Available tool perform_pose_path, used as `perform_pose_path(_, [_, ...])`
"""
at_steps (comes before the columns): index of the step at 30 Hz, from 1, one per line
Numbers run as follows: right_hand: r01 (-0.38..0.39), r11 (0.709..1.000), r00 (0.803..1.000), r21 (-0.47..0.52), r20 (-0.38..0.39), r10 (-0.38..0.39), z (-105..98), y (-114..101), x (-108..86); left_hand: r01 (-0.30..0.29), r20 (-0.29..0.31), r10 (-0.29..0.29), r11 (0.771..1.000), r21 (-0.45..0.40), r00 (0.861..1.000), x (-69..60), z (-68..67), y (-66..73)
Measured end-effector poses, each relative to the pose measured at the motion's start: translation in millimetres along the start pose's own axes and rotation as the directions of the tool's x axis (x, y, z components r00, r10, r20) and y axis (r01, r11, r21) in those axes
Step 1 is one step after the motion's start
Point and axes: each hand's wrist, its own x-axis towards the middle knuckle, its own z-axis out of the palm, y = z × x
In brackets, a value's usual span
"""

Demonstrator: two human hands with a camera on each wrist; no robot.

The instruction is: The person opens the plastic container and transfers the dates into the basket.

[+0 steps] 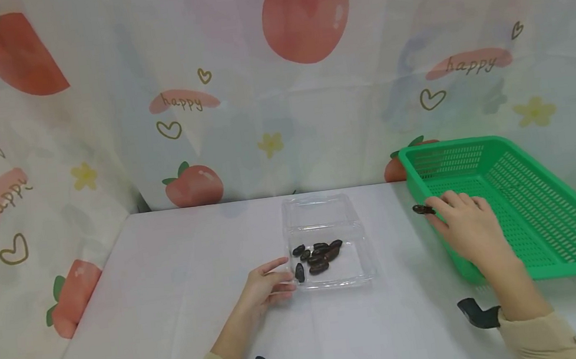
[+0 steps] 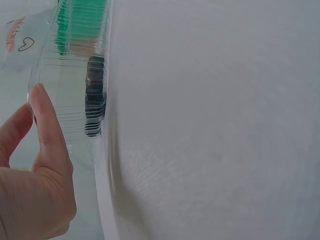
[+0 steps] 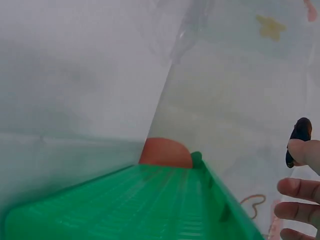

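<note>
A clear plastic clamshell box (image 1: 348,264) stands with its lid (image 1: 318,211) raised back, several dark, glossy brown dates (image 1: 319,267) lying mostly in its left half. My left hand (image 1: 265,287) is at the box's left wall, its fingers fairly straight and touching it. In the left wrist view, the fingertips (image 2: 39,92) meet the clear plastic edge. Over the left side of a green basket (image 1: 526,206), my right hand (image 1: 466,227) pinches one date (image 1: 422,210) between thumb and forefinger. That date (image 3: 300,137) also shows in the right wrist view, the other fingers spread below.
The slotted basket stands at the right of the white-covered table (image 1: 210,241), close to the back. A patterned cloth (image 1: 232,61) hangs along the back and left side. Both wrists carry dark camera mounts (image 1: 479,314).
</note>
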Motion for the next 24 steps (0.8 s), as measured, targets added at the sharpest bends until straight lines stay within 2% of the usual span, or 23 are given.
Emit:
perform_pose_path(5, [-0.106, 0.994, 0.991, -0.032, 0.084, 0.108, -2.8, 19.3, -11.1, 0.007, -0.006, -0.007, 1.0, -0.002, 1.0, -0.5, -0.8, 0.1])
perform_pose_path(9, [-0.18, 0.982, 0.962, -0.059, 0.197, 0.188, -3.5, 34.1, -18.7, 0.004, -0.01, -0.003, 1.0, 0.009, 1.0, -0.6, -0.7, -0.3])
perform_pose_path(12, [-0.206, 0.976, 0.945, -0.077, 0.244, 0.219, -1.9, 43.7, -24.0, 0.005, -0.013, -0.005, 1.0, 0.013, 1.0, -0.6, -0.7, -0.7])
perform_pose_path(17, [-0.201, 0.974, 0.922, -0.103, 0.316, 0.224, 0.1, 55.6, -30.4, 0.01, -0.016, -0.01, 1.0, 0.004, 1.0, 0.1, -0.1, -1.7])
perform_pose_path(22, [-0.165, 0.978, 0.907, -0.124, 0.369, 0.2, 0.6, 63.7, -33.4, 0.013, -0.016, -0.012, 1.0, 0.004, 1.0, 0.2, 0.8, -1.3])
perform_pose_path(24, [-0.149, 0.98, 0.895, -0.133, 0.404, 0.191, 1.8, 66.2, -33.4, 0.016, -0.022, -0.016, 1.0, 0.004, 1.0, 0.0, 0.7, -0.8])
